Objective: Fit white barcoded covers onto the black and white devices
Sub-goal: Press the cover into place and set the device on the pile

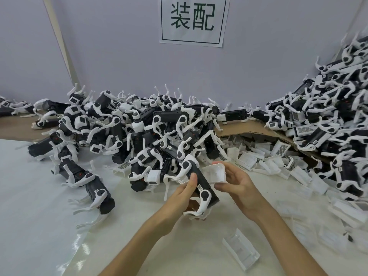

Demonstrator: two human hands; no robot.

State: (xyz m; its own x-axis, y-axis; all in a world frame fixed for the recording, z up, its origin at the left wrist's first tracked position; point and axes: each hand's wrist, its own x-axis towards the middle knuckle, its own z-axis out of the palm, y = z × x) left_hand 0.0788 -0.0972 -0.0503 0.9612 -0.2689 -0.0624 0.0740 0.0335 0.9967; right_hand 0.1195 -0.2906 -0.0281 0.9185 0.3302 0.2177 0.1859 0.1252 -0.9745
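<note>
My left hand (pixel 184 196) grips a black and white device (pixel 201 186) with white legs, held tilted above the white table (pixel 49 216). Just right of it, my right hand (pixel 237 186) holds a white cover (pixel 216 173) with its hollow inner side towards me, close to the device's upper end. A barcode label shows on the device's black body. I cannot tell whether the cover touches the device.
A big heap of black and white devices (pixel 129 132) fills the middle and left. Another heap (pixel 328 116) rises at the right on brown cardboard (pixel 251 128). Loose white covers (pixel 264 158) lie below the cardboard and along the right; one cover (pixel 241 250) lies near me.
</note>
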